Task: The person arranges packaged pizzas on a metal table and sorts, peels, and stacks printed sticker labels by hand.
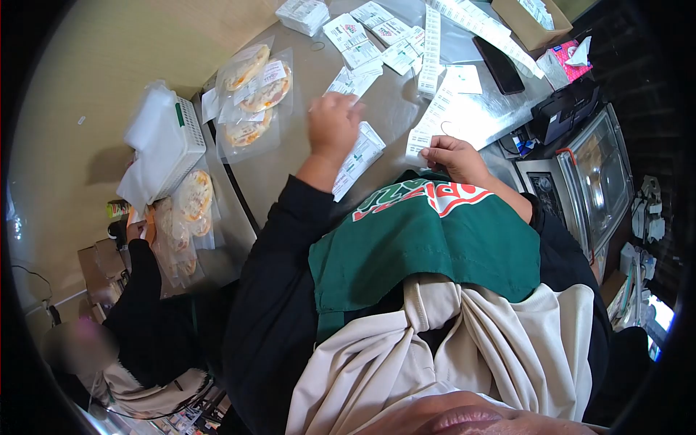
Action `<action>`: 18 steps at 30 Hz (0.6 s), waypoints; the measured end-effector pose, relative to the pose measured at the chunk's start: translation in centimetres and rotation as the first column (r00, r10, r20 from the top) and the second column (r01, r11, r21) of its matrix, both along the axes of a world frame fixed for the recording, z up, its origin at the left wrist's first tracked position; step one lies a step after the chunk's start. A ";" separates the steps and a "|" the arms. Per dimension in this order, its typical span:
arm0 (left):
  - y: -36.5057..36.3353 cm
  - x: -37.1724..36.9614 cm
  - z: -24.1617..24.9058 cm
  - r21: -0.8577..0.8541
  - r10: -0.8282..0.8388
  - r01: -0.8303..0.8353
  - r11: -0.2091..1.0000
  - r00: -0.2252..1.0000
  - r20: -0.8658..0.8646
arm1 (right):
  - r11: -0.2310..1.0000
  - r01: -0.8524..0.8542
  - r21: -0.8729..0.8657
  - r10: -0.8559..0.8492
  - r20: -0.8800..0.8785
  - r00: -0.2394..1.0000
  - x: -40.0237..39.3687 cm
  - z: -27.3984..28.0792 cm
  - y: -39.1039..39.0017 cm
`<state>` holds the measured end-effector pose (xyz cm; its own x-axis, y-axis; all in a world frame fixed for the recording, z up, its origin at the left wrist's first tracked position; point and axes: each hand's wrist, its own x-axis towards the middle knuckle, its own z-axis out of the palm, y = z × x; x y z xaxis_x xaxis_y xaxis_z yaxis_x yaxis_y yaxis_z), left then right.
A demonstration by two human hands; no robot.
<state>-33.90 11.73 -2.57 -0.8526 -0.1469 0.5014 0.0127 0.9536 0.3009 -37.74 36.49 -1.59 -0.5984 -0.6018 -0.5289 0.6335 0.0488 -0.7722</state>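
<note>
My left hand (333, 127) is over the printed label cards (360, 161) on the metal table, its fingers bent and smeared by motion; whether it holds anything cannot be made out. Pinched between the thumb and fingers of my right hand (455, 158) is the near end of a long white label strip (433, 119), which runs away from me across the table. More printed cards (351, 40) lie beyond my left hand. To the left are several bagged pizzas (267, 90), some with labels on the bags.
A white basket (190, 138) with plastic bags stands at the left, near more bagged pizzas (196, 194). A co-worker's arm (145, 272) reaches in there. A phone (499, 65), a cardboard box (533, 25) and a black device (564, 112) are at the right, beside a glass-fronted appliance (598, 174).
</note>
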 end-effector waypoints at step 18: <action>7.0 4.2 2.7 -0.011 -0.446 0.447 0.894 0.891 -0.081 | 0.987 0.089 0.131 -0.115 0.209 0.971 -0.2 -1.4 -0.5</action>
<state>-29.70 18.78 0.12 -0.7865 0.2361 0.5707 0.4609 0.8394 0.2880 -37.95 36.01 -3.02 -0.5177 -0.4678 -0.7164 0.7902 0.0595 -0.6099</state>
